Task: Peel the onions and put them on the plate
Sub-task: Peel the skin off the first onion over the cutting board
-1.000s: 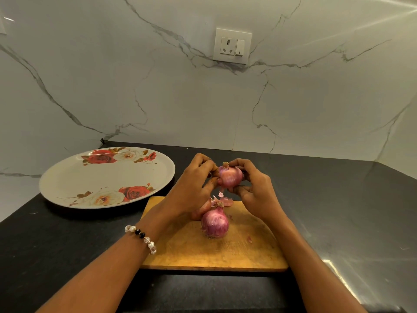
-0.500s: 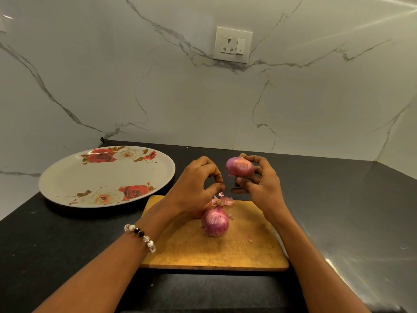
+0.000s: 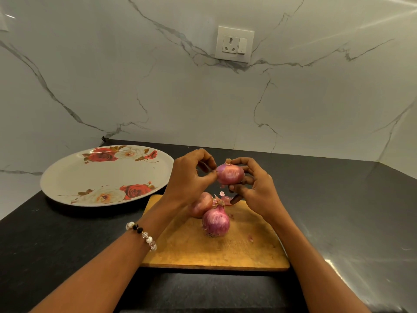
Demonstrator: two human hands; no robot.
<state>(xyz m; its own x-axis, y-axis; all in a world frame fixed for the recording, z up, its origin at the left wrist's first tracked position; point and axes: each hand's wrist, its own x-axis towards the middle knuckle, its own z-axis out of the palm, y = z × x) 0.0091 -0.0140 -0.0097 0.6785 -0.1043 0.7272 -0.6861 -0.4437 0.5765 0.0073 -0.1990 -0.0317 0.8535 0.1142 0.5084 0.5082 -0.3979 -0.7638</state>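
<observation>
The right hand point(image 3: 252, 188) cradles a red onion point(image 3: 230, 175) above the far edge of the wooden cutting board point(image 3: 203, 251), fingers curled round its right side and thumb below. The left hand point(image 3: 189, 179) meets it from the left, thumb and fingertips pinching at the papery skin by the onion's left end. Two more onions wait on the board: one unpeeled onion point(image 3: 216, 221) near the middle, and another onion point(image 3: 200, 206) half hidden behind the left wrist. Scraps of peel point(image 3: 223, 196) lie at the board's far edge. The floral plate point(image 3: 67, 177) sits to the left on the dark counter point(image 3: 338, 211), with no onion on it yet.

The main risk is the grip: the onion's smooth surface is held mostly by fingertips, so a hard tug on the skin could twist it free, and it would likely drop onto the onions below and roll off the board. The dry skin may also tear into small flakes rather than lifting in one sheet, leaving patches behind. Loose peel could ride along to the plate.
</observation>
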